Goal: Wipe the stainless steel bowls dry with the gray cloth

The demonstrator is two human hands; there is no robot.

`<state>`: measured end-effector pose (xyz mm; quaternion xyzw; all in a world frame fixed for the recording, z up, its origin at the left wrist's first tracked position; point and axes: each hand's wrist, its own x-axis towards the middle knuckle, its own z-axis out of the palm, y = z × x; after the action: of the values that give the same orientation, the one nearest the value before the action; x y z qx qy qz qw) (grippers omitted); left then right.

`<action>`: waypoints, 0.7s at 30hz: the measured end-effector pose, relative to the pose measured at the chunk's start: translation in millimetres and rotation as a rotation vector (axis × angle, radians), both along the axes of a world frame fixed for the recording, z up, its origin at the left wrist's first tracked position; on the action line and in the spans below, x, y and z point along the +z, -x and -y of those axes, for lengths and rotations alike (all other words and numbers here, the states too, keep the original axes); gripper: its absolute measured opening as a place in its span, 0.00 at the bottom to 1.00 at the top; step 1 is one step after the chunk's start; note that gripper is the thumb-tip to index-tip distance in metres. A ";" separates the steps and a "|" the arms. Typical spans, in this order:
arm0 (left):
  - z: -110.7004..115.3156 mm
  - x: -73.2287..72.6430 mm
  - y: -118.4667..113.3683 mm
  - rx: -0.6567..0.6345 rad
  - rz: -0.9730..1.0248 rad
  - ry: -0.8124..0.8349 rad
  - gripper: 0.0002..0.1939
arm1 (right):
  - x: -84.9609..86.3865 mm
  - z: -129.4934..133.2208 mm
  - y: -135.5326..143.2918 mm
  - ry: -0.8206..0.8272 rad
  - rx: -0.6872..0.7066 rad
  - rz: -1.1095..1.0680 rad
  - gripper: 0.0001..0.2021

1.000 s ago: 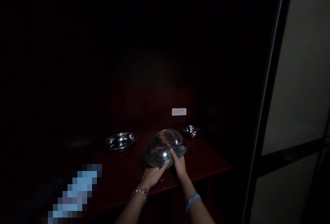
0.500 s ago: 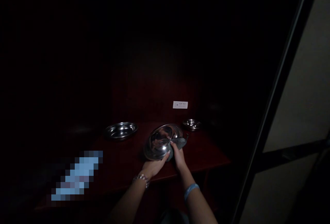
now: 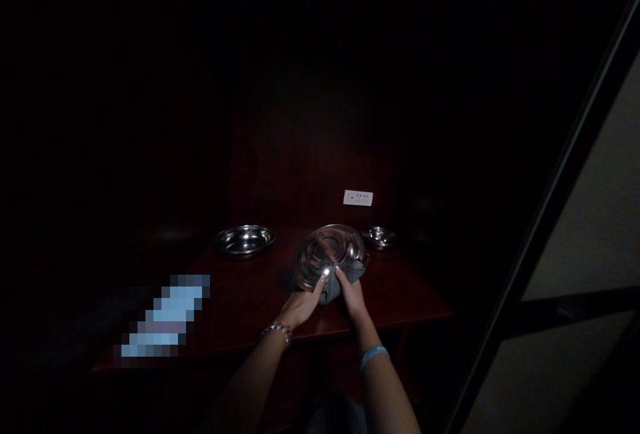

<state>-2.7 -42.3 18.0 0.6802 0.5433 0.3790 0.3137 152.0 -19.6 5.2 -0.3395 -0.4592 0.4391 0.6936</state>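
A shiny round steel dish [image 3: 327,247] is tilted between my hands above the dark red table, its face with concentric rings towards me. My left hand [image 3: 303,302] grips the near left edge, thumb on top. At the near right edge, my right hand [image 3: 350,291] is closed on a grey cloth [image 3: 330,287] that is pressed against the dish. The cloth bunches between the hands and sticks out past the right rim. Most of my fingers are hidden under the dish and cloth.
On the table [image 3: 240,294], a wide steel dish [image 3: 245,254] stands at the back left and a small steel bowl [image 3: 380,241] at the back right. A blurred-out bright patch [image 3: 167,317] lies front left. A white socket panel [image 3: 358,198] is on the back wall. The surroundings are very dark.
The dish in my hands has changed its tilt, and ring marks now show where a smooth, curved reflection was. Both hands keep hold. The whole view has shifted slightly.
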 end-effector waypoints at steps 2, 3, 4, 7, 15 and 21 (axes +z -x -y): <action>-6.0 -3.6 1.1 -0.005 0.058 0.040 0.42 | 0.2 1.3 0.3 0.016 -0.014 -0.024 0.29; -9.5 -5.2 1.7 -0.017 0.096 0.054 0.41 | 0.3 2.0 0.4 0.022 -0.018 -0.031 0.29; -13.3 -6.6 2.5 -0.029 0.154 0.048 0.40 | 0.4 2.6 0.6 0.023 -0.021 -0.032 0.28; -22.9 -7.5 5.9 0.029 0.341 -0.048 0.35 | 1.2 4.6 1.2 0.017 -0.032 -0.003 0.28; -13.5 7.5 7.3 0.134 0.394 -0.122 0.37 | 2.3 5.2 2.2 0.019 -0.035 0.020 0.27; -3.0 8.0 2.9 -0.080 0.274 -0.135 0.37 | -0.4 -0.7 -2.0 0.017 -0.067 -0.054 0.30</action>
<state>-5.6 -39.3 26.0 0.6629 0.4412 0.4912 0.3531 153.9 -18.9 4.8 -0.3485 -0.4250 0.4282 0.7173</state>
